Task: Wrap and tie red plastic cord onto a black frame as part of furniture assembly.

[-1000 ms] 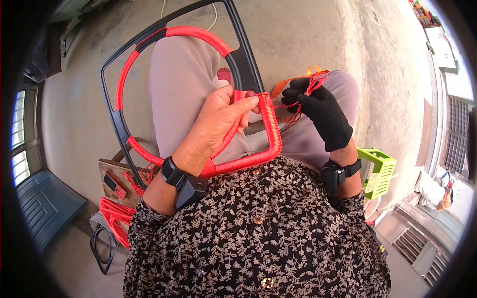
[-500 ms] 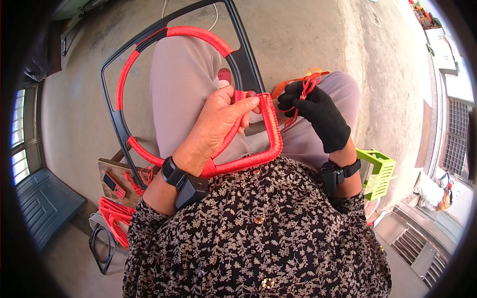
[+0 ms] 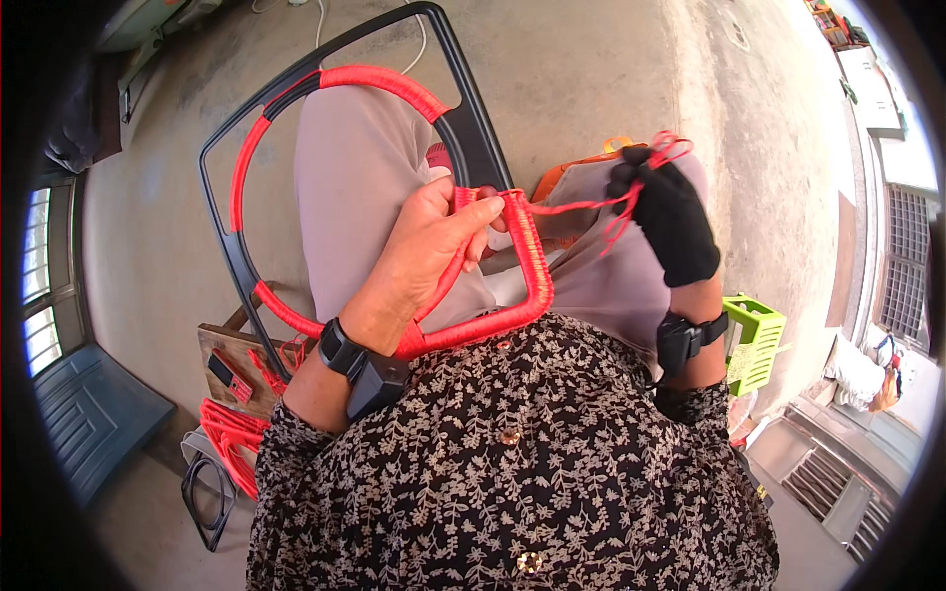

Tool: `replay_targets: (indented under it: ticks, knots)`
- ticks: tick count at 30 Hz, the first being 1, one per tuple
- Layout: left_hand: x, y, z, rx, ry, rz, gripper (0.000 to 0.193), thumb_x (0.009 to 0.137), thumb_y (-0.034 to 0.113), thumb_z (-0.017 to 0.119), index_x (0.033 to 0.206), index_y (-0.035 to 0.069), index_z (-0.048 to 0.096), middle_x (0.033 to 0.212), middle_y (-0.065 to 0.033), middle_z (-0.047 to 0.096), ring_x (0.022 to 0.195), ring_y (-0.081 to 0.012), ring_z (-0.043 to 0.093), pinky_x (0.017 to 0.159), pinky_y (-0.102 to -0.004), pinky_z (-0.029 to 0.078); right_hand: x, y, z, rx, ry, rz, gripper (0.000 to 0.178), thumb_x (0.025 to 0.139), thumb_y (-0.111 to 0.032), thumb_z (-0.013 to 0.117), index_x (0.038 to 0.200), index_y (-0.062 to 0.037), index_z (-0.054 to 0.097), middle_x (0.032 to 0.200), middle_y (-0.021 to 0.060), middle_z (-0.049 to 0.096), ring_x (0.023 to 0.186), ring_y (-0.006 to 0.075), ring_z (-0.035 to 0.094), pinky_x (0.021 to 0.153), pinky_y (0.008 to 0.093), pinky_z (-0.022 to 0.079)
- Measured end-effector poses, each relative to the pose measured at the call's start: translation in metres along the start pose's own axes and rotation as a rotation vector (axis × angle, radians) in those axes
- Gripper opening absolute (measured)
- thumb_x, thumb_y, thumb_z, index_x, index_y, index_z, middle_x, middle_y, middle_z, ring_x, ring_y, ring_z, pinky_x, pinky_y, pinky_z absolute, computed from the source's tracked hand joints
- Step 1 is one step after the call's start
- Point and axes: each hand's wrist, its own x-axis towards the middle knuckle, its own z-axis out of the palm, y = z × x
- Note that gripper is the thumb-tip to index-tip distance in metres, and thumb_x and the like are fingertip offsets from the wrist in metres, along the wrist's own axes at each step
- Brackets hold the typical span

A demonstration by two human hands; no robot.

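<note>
A black frame with a ring and a squared end lies across my lap, much of it wound in red cord. Bare and closed, my left hand pinches the wrapped part where the winding ends, thumb on top. From that spot a strand of red cord runs out to the right. My right hand, in a black glove, is closed on the looped bundle of this cord above my right knee. Its fingertips are slightly blurred. Part of the ring and frame is hidden behind my left hand and forearm.
On my left, a wooden board carries a red phone and cord. Below it hang bundles of red cord near another black frame. A green plastic basket stands at right. Something orange lies beyond my right knee.
My right hand has moved right with the cord bundle, and the strand to the frame is now stretched out. The frame has shifted slightly left; my left hand keeps its pinch.
</note>
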Motion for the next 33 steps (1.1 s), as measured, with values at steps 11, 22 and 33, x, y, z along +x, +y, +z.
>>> replay_targets:
  ticks: [11, 22, 33]
  knots:
    - [0.001, -0.005, -0.002, -0.077, -0.016, -0.023, 0.015, 0.088, 0.011, 0.06, 0.097, 0.002, 0.053, 0.079, -0.0069, 0.062, 0.052, -0.0076, 0.051, 0.045, -0.0203, 0.04, 0.005, -0.026, -0.058, 0.09, 0.237, -0.3, 0.027, 0.091, -0.01, 0.053, 0.115, 0.0028, 0.054, 0.099, 0.0091, 0.061, 0.091, 0.0196, 0.059, 0.084, 0.0317, 0.048]
    - [0.002, -0.007, 0.006, 0.236, 0.084, 0.116, 0.022, 0.082, 0.006, 0.064, 0.102, -0.001, 0.057, 0.088, -0.0039, 0.062, 0.075, -0.0086, 0.057, 0.064, -0.0234, 0.047, 0.017, 0.058, 0.066, -1.014, -0.443, -0.155, 0.04, 0.081, -0.017, 0.068, 0.114, -0.002, 0.05, 0.087, 0.0171, 0.063, 0.08, 0.0258, 0.064, 0.07, 0.0341, 0.049]
    - [0.004, -0.006, -0.005, 0.058, 0.035, 0.034, 0.013, 0.082, 0.006, 0.063, 0.092, -0.001, 0.058, 0.082, -0.006, 0.062, 0.071, -0.0121, 0.059, 0.064, -0.0256, 0.049, 0.027, 0.021, 0.084, -0.527, -0.22, -0.046, 0.059, 0.078, -0.007, 0.07, 0.13, -0.0026, 0.042, 0.102, 0.0081, 0.062, 0.092, 0.0147, 0.06, 0.081, 0.0282, 0.05]
